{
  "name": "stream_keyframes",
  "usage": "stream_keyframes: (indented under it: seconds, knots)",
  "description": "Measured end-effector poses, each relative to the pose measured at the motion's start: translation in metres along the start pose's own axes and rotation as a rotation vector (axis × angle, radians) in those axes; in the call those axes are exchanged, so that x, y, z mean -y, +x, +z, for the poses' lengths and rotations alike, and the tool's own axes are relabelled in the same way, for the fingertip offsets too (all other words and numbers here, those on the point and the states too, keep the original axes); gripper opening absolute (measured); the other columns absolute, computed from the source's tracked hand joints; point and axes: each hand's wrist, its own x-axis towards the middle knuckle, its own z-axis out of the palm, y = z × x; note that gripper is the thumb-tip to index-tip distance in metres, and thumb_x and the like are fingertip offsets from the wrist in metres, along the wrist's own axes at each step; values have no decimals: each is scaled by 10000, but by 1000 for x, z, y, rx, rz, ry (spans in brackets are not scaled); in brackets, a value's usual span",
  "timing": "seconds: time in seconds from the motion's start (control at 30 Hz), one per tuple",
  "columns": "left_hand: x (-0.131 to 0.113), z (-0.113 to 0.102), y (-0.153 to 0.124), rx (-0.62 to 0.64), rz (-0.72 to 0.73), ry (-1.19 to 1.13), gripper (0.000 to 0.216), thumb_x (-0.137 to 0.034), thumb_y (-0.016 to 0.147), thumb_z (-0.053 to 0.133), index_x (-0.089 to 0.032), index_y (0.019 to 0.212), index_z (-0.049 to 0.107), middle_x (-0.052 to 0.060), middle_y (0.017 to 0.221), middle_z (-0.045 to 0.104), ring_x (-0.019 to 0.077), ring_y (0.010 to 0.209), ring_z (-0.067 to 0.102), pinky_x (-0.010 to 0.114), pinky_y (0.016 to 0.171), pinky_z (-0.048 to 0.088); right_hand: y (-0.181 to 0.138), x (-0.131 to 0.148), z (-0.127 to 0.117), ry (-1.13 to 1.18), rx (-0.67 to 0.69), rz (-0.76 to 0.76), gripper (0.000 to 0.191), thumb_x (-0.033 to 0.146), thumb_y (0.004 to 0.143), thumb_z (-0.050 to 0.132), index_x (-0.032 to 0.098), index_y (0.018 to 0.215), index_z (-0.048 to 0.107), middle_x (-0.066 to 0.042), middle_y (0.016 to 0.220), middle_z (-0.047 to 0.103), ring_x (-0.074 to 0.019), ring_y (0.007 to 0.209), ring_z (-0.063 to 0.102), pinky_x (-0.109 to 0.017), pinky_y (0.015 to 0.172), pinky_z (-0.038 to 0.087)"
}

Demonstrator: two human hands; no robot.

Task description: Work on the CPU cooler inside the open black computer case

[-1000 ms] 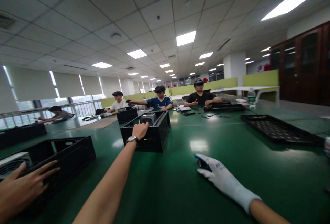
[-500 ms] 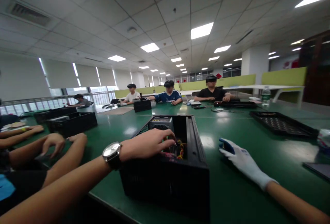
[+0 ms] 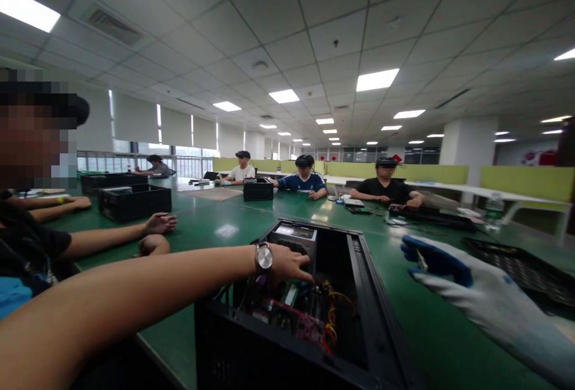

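Observation:
An open black computer case (image 3: 365, 300) stands on the green table (image 3: 431, 336) right in front of me. Inside it show a grey power supply (image 3: 294, 235), a red circuit board (image 3: 308, 325) and yellow wires (image 3: 333, 301). My bare left hand (image 3: 287, 263), a watch (image 3: 263, 257) on its wrist, reaches into the case with its fingers stretched out over the parts beside the power supply. My right hand (image 3: 453, 273) wears a white glove with blue fingertips. It hovers just right of the case, fingers curled round something thin that I cannot make out.
A person sits close on my left, both hands (image 3: 158, 223) resting on the table. A black crate (image 3: 135, 201) stands beyond them and a flat black tray (image 3: 530, 270) lies at the right. Several people sit along the far side, with a small black case (image 3: 258, 189).
The case has come from mid-table to right in front of me, drawn by my left hand, whose fingers have gone from its rim to inside. My gloved right hand has risen beside it.

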Motion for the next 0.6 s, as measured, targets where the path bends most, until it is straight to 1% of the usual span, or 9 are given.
stream_keyframes:
  seconds: [0.07,0.13,0.17,0.23,0.3,0.37,0.47,0.53,0.6]
  knots:
    - [0,1,1,-51,19,-54,662,-101,600,763,-395,1184,660,45,1342,554,313,1140,573,370,811,532,13,49,17,184,104,-1,602,544,789,714,282,1316,588,-63,1062,755,-322,933,728,-429,865,639]
    - [0,1,1,-84,31,-73,536,-95,651,721,-396,1093,686,25,1222,630,288,1150,571,351,824,518,23,92,34,138,140,-91,630,604,772,740,249,1280,627,-74,1131,735,-324,1019,704,-466,994,564]
    - [0,2,0,-101,35,-58,498,-94,680,700,-396,1076,688,26,1153,659,278,1118,590,353,827,512,27,109,42,87,139,-151,624,617,774,740,235,1257,646,-77,1164,723,-322,1059,688,-477,1038,527]
    - [-1,6,-3,-123,54,32,499,-94,747,646,-400,1141,666,42,1084,685,259,970,646,362,770,507,31,129,55,11,143,-248,576,593,803,734,224,1240,662,-77,1209,703,-309,1119,660,-479,1072,493]
    - [-3,11,-8,-145,83,172,542,-100,827,561,-399,1277,599,73,1053,697,239,785,664,367,653,486,32,133,64,-31,166,-306,527,546,837,721,229,1254,659,-76,1233,691,-298,1148,645,-456,1056,510]
    - [-5,16,-12,-175,104,274,536,-111,881,487,-399,1326,563,82,910,709,237,676,652,364,582,453,30,127,71,-54,180,-331,504,512,855,718,243,1276,649,-71,1251,683,-288,1156,640,-437,1041,524]
    - [-8,19,-15,-214,149,265,456,-127,875,514,-396,1226,624,48,633,644,241,663,652,357,616,457,24,114,77,-18,171,-330,492,501,865,720,273,1293,637,-58,1258,680,-268,1156,642,-405,1038,527]
    - [-10,17,-14,-214,178,221,415,-123,841,562,-384,1150,657,34,567,611,234,672,652,354,659,464,20,107,77,26,171,-317,504,516,862,720,287,1302,630,-54,1273,672,-267,1163,638,-404,1049,518]
    - [-12,12,-14,-210,216,194,342,-128,826,593,-379,1042,681,33,566,609,228,683,648,352,679,461,16,103,73,29,169,-304,517,521,851,730,297,1306,626,-48,1282,668,-272,1171,633,-412,1054,513]
